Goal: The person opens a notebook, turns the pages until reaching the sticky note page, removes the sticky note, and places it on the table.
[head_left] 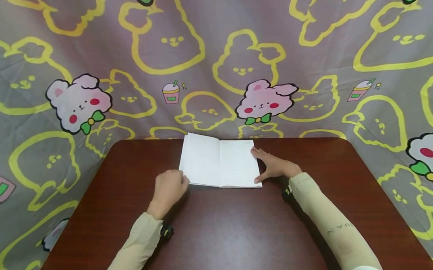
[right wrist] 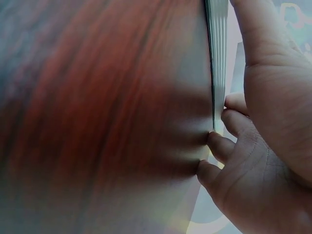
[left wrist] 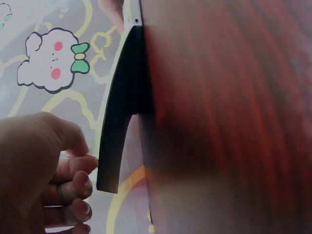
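Observation:
A notebook (head_left: 237,162) lies spread at the far side of the table, showing blank white left and faintly printed right pages. At its left edge, my left hand (head_left: 168,189) pinches the cover with curled fingers. The left wrist view shows the dark underside of that cover (left wrist: 119,97) tilted up from the tabletop, the fingertips at its outer edge. On the opposite side, my right hand (head_left: 276,166) rests with spread fingers, thumb by the near right corner and forefinger higher along the edge. The page block (right wrist: 219,63) lies beside the right fingers in the right wrist view.
The dark reddish-brown table (head_left: 224,235) has rounded far corners. A patterned curtain (head_left: 198,51) with yellow outlines and bunny faces hangs behind and along both sides. The notebook's top edge lies close to the table's far edge.

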`<action>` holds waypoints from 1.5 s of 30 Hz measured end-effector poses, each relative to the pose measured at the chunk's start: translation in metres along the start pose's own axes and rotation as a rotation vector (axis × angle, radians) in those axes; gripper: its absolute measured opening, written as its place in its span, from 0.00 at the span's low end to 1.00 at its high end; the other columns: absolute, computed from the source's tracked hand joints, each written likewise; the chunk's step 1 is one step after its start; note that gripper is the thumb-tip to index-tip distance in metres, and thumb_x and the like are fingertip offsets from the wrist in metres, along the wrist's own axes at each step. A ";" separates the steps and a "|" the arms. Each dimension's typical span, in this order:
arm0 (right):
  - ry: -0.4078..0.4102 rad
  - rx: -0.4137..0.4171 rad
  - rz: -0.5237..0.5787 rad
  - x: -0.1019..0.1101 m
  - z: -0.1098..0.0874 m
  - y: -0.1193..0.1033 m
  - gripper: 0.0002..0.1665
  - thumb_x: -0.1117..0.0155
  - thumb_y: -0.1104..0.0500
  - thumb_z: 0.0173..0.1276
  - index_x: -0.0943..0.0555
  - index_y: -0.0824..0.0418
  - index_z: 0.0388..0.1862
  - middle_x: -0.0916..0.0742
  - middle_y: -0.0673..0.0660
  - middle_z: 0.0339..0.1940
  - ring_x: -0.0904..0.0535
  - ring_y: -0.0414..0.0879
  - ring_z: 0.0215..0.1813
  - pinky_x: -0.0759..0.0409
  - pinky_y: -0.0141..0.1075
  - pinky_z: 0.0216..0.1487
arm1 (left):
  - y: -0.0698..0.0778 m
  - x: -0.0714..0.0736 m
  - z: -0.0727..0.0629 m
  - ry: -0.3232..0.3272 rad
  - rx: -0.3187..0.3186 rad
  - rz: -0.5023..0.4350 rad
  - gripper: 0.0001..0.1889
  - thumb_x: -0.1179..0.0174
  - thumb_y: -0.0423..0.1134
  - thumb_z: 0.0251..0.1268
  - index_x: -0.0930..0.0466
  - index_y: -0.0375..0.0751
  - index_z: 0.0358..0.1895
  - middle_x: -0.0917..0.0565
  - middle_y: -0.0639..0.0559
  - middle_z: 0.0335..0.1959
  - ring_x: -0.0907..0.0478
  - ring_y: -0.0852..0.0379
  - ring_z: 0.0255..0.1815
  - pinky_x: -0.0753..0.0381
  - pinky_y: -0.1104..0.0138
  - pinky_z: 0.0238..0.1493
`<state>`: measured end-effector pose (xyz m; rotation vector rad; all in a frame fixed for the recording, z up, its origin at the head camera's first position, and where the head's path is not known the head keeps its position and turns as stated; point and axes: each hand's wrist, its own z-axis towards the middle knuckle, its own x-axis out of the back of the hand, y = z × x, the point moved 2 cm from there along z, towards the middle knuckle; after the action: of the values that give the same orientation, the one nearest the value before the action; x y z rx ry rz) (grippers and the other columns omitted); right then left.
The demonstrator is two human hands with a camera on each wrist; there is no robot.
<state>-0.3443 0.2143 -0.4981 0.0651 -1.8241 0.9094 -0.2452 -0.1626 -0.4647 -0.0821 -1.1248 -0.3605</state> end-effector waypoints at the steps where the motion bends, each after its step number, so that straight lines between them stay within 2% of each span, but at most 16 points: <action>1: -0.002 0.001 -0.002 0.000 0.000 0.000 0.77 0.17 0.41 0.51 0.55 0.69 0.83 0.51 0.66 0.85 0.60 0.64 0.84 0.54 0.63 0.80 | -0.001 -0.002 -0.001 -0.016 0.011 -0.006 0.24 0.39 0.34 0.59 0.38 0.48 0.08 0.38 0.57 0.08 0.37 0.57 0.12 0.36 0.62 0.12; 9: -0.002 -0.008 -0.001 0.001 -0.001 -0.003 0.77 0.17 0.41 0.51 0.56 0.68 0.83 0.52 0.66 0.85 0.61 0.64 0.85 0.55 0.64 0.80 | -0.006 -0.013 -0.001 -0.152 0.084 -0.025 0.25 0.38 0.35 0.60 0.37 0.47 0.07 0.42 0.58 0.10 0.44 0.58 0.15 0.42 0.65 0.13; 16: -0.017 -0.020 -0.014 0.001 0.000 -0.001 0.77 0.18 0.39 0.51 0.57 0.67 0.84 0.52 0.65 0.85 0.61 0.63 0.85 0.56 0.64 0.80 | -0.007 -0.018 0.002 -0.274 0.113 0.010 0.25 0.35 0.39 0.61 0.35 0.46 0.08 0.37 0.56 0.10 0.38 0.56 0.15 0.37 0.62 0.13; 20: -0.010 -0.013 -0.017 0.002 0.000 -0.002 0.77 0.17 0.39 0.51 0.56 0.68 0.83 0.51 0.66 0.85 0.60 0.64 0.85 0.56 0.65 0.79 | -0.010 -0.018 0.002 -0.274 0.139 0.013 0.25 0.33 0.43 0.60 0.33 0.45 0.09 0.31 0.52 0.10 0.31 0.53 0.15 0.33 0.59 0.13; 25: -0.017 -0.014 0.001 0.003 -0.001 -0.003 0.76 0.17 0.42 0.51 0.55 0.68 0.83 0.51 0.65 0.85 0.61 0.63 0.85 0.57 0.64 0.80 | -0.012 -0.018 0.003 -0.279 0.173 0.026 0.24 0.31 0.46 0.60 0.30 0.42 0.12 0.27 0.48 0.12 0.29 0.51 0.15 0.32 0.58 0.13; 28: -0.022 -0.012 0.005 0.002 -0.002 -0.003 0.76 0.17 0.42 0.52 0.56 0.67 0.83 0.52 0.65 0.85 0.62 0.64 0.85 0.57 0.64 0.80 | -0.012 -0.018 0.005 -0.278 0.168 0.051 0.20 0.30 0.47 0.59 0.24 0.38 0.18 0.25 0.47 0.16 0.26 0.49 0.18 0.29 0.58 0.15; 30: -0.018 -0.009 0.009 0.002 -0.001 -0.002 0.76 0.17 0.42 0.52 0.56 0.68 0.83 0.52 0.65 0.85 0.61 0.64 0.85 0.57 0.64 0.80 | -0.011 -0.017 0.006 -0.272 0.144 0.058 0.17 0.29 0.46 0.58 0.21 0.36 0.25 0.23 0.45 0.21 0.24 0.47 0.23 0.25 0.56 0.19; 32: -0.018 -0.008 0.015 0.002 -0.001 -0.001 0.76 0.17 0.41 0.51 0.56 0.67 0.84 0.52 0.65 0.85 0.61 0.64 0.85 0.57 0.65 0.79 | -0.009 -0.017 0.009 -0.265 0.091 0.066 0.13 0.30 0.42 0.58 0.20 0.34 0.32 0.22 0.43 0.27 0.23 0.44 0.28 0.22 0.54 0.25; 37: -0.019 -0.009 0.020 0.002 -0.002 -0.001 0.76 0.17 0.41 0.51 0.56 0.67 0.84 0.52 0.65 0.85 0.62 0.64 0.85 0.57 0.65 0.79 | -0.001 -0.024 0.019 -0.241 -0.167 0.027 0.01 0.39 0.30 0.63 0.21 0.38 0.35 0.22 0.44 0.30 0.22 0.43 0.32 0.22 0.53 0.28; 39: -0.020 -0.010 0.017 0.002 -0.002 -0.002 0.76 0.17 0.41 0.51 0.56 0.67 0.84 0.52 0.65 0.85 0.62 0.64 0.85 0.57 0.64 0.80 | 0.003 -0.028 0.023 -0.241 -0.249 -0.006 0.03 0.42 0.29 0.65 0.20 0.38 0.39 0.19 0.43 0.33 0.20 0.42 0.35 0.20 0.53 0.30; 42: -0.020 -0.016 0.020 0.002 -0.004 -0.003 0.76 0.17 0.41 0.51 0.56 0.67 0.84 0.52 0.65 0.85 0.62 0.63 0.85 0.58 0.64 0.80 | 0.008 -0.032 0.031 -0.279 -0.280 -0.059 0.14 0.41 0.32 0.68 0.19 0.33 0.55 0.15 0.37 0.51 0.18 0.38 0.53 0.17 0.49 0.51; 45: -0.018 -0.019 0.019 0.001 -0.004 -0.004 0.76 0.17 0.41 0.51 0.56 0.67 0.84 0.52 0.65 0.85 0.62 0.64 0.85 0.58 0.64 0.80 | 0.013 -0.035 0.039 -0.344 -0.263 -0.094 0.23 0.42 0.37 0.73 0.25 0.32 0.67 0.23 0.33 0.67 0.28 0.37 0.70 0.29 0.48 0.71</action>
<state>-0.3403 0.2144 -0.4942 0.0441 -1.8530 0.9070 -0.2879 -0.1322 -0.4776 -0.3337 -1.4190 -0.5928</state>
